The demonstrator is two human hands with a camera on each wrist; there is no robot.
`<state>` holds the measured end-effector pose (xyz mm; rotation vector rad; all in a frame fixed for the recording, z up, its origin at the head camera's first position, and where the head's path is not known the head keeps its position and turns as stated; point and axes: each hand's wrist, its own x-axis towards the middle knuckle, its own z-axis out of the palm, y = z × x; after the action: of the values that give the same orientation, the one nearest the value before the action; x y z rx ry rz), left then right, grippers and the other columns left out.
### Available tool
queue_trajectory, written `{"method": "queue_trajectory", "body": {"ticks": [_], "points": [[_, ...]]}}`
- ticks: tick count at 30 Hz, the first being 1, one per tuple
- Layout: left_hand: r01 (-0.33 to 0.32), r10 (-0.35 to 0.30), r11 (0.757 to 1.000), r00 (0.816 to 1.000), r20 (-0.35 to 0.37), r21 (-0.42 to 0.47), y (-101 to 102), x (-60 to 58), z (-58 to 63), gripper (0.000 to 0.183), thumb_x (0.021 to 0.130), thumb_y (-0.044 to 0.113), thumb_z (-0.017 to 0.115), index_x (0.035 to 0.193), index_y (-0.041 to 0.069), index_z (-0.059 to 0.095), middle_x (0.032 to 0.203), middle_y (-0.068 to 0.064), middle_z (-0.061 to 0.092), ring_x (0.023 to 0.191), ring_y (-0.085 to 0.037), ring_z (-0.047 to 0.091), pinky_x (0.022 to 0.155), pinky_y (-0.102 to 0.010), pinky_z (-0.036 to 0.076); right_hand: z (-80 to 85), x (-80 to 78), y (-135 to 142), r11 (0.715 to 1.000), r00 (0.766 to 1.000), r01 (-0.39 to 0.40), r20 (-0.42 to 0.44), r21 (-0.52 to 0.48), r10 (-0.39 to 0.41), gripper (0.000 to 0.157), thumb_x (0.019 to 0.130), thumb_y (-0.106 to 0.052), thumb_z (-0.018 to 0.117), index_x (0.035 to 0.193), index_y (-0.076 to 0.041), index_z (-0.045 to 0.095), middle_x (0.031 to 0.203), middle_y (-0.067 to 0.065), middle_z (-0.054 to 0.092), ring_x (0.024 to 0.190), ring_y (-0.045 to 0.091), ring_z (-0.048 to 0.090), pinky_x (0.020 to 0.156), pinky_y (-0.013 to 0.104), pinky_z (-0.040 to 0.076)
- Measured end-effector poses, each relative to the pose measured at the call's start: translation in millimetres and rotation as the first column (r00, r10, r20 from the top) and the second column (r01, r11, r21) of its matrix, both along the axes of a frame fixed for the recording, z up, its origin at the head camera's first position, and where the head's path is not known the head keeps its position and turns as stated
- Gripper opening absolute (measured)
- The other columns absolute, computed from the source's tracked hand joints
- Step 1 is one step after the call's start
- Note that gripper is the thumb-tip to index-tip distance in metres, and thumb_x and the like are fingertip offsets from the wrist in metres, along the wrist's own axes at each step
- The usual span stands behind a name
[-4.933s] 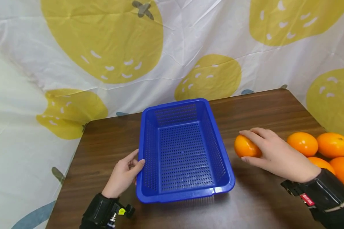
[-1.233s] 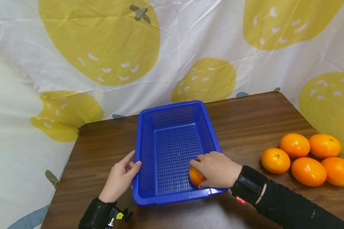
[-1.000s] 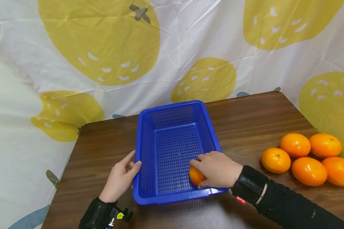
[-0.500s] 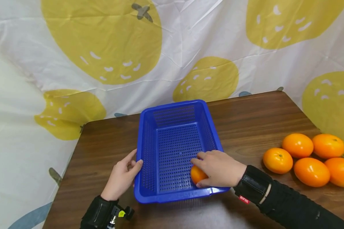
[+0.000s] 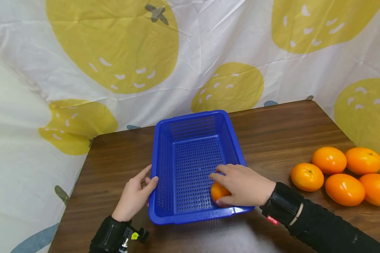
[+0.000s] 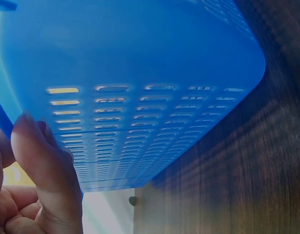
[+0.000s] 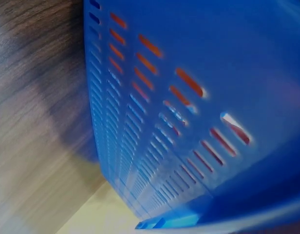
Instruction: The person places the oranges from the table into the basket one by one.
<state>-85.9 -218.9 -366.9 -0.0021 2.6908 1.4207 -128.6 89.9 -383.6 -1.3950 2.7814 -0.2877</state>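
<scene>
The left hand (image 5: 134,195) grips the blue basket (image 5: 190,218) by its left side, and the right hand (image 5: 245,186) grasps an orange (image 5: 219,192) inside it, which a careless release could set rolling.

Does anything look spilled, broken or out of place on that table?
Nothing stands out. The blue basket shows no visible damage, the left hand grips it, the right hand holds one orange inside, and five other oranges sit grouped on the table.
</scene>
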Motion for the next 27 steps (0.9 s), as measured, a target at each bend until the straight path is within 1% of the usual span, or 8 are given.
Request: {"method": "queue_trajectory", "body": {"ticks": [5, 9, 13, 17, 24, 27], "points": [[-0.001, 0.001, 1.0, 1.0, -0.009, -0.003, 0, -0.1, 0.9, 0.052, 0.093, 0.021, 0.052, 0.139, 0.002, 0.035, 0.078, -0.014, 0.059, 0.05, -0.022, 0.056, 0.049, -0.049, 0.054, 2.6, 0.2, 3, 1.0, 0.999, -0.002, -0.041, -0.024, 0.001, 0.063, 0.078, -0.054, 0.063, 0.126, -0.014, 0.056, 0.122, 0.012, 0.058, 0.108, 0.025, 0.051, 0.095, 0.045, 0.046], [0.001, -0.001, 1.0, 1.0, -0.004, -0.012, 1, 0.1, 1.7, 0.052, 0.094, 0.021, 0.052, 0.139, 0.002, 0.035, 0.079, -0.014, 0.059, 0.05, -0.022, 0.056, 0.048, -0.047, 0.054, 3.8, -0.5, 6, 1.0, 0.998, -0.007, -0.067, -0.029, 0.005, 0.063, 0.078, -0.053, 0.063, 0.128, -0.015, 0.054, 0.122, 0.011, 0.058, 0.11, 0.024, 0.05, 0.097, 0.044, 0.045], [0.003, -0.003, 1.0, 1.0, 0.002, -0.013, 1, 0.5, 1.9, 0.052, 0.094, 0.022, 0.052, 0.139, 0.002, 0.035, 0.079, -0.014, 0.059, 0.051, -0.022, 0.056, 0.049, -0.047, 0.054, 7.5, -0.6, 9, 0.999, 0.997, -0.003, -0.075, -0.046, 0.0, 0.066, 0.08, -0.053, 0.061, 0.134, -0.017, 0.048, 0.124, 0.008, 0.056, 0.113, 0.023, 0.047, 0.098, 0.044, 0.043], [0.003, -0.003, 1.0, 1.0, 0.002, -0.008, 1, 0.6, 1.9, 0.052, 0.094, 0.022, 0.052, 0.139, 0.003, 0.035, 0.079, -0.014, 0.059, 0.051, -0.022, 0.056, 0.05, -0.049, 0.054, 11.5, -0.5, 14, 0.998, 0.996, 0.007, -0.089, -0.066, -0.013, 0.068, 0.08, -0.053, 0.061, 0.137, -0.02, 0.043, 0.124, 0.006, 0.055, 0.113, 0.02, 0.047, 0.098, 0.044, 0.044], [-0.002, 0.002, 1.0, 1.0, 0.008, -0.006, 1, 0.4, 1.8, 0.053, 0.094, 0.022, 0.052, 0.14, 0.003, 0.034, 0.079, -0.014, 0.058, 0.051, -0.022, 0.055, 0.05, -0.048, 0.054, 13.7, -0.5, 25, 0.995, 0.994, 0.051, -0.093, -0.088, -0.059, 0.071, 0.08, -0.057, 0.059, 0.139, -0.021, 0.041, 0.126, 0.005, 0.054, 0.117, 0.021, 0.045, 0.101, 0.046, 0.041], [-0.004, 0.004, 1.0, 1.0, 0.01, -0.005, 1, 0.6, 2.0, 0.053, 0.094, 0.022, 0.052, 0.139, 0.003, 0.035, 0.079, -0.014, 0.058, 0.051, -0.022, 0.055, 0.05, -0.048, 0.054, 13.9, -0.9, 29, 0.994, 0.994, 0.056, -0.091, -0.098, -0.065, 0.071, 0.081, -0.057, 0.058, 0.139, -0.021, 0.042, 0.127, 0.006, 0.053, 0.118, 0.022, 0.045, 0.101, 0.047, 0.041]]}}
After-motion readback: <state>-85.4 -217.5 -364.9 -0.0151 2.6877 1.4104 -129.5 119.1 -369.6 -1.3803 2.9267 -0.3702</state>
